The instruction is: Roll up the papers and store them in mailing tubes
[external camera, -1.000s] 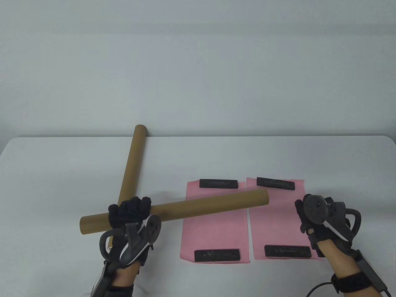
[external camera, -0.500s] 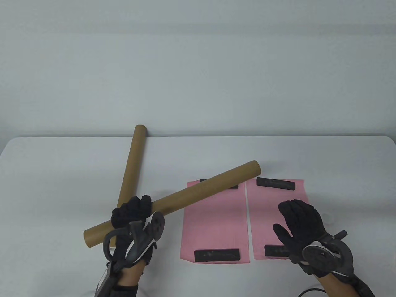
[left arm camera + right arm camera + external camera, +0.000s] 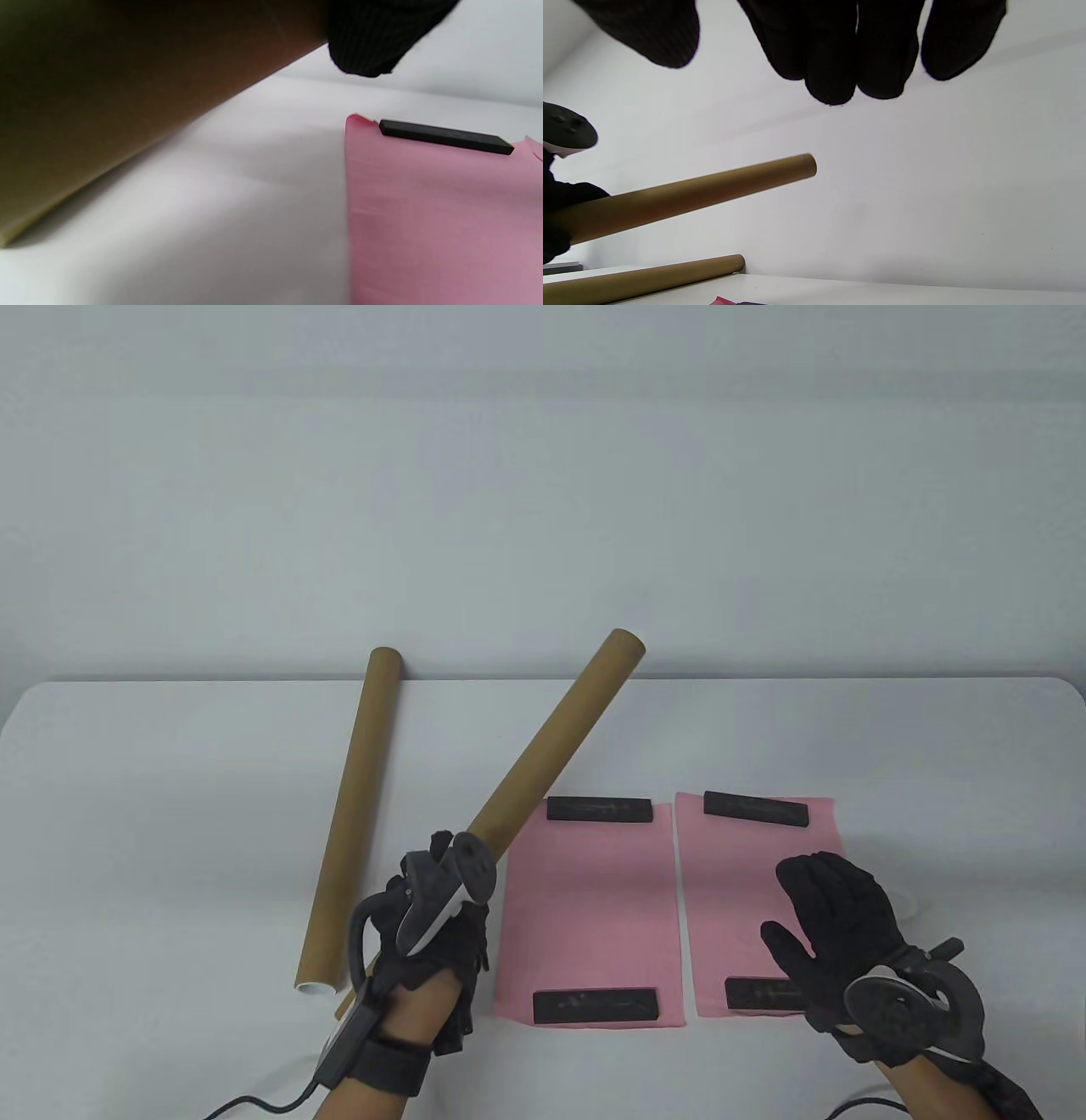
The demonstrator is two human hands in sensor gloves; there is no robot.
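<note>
Left hand (image 3: pixel 441 933) clamps a raised mailing tube (image 3: pixel 556 729); right hand (image 3: pixel 836 925), fingers apart and empty, hovers over the pink paper (image 3: pixel 764 899), likely to unweight next.

tubes (image 3: pixel 348 814) left of papers (image 3: pixel 590 912), bars (image 3: pixel 599 809) on papers

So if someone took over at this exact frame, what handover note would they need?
Left hand grips the raised tube near its lower end, far end tilted up and away.
Right hand is open, fingers spread, over the right pink paper beside its near weight bar; contact can't be judged.
Second tube lies on the table, left of the papers.
Left pink paper lies flat, with bars at its far and near ends. The right paper's far bar is on too.
Done: one tube picked up.
Left: remove bars, roll both papers, load tubes.
</note>
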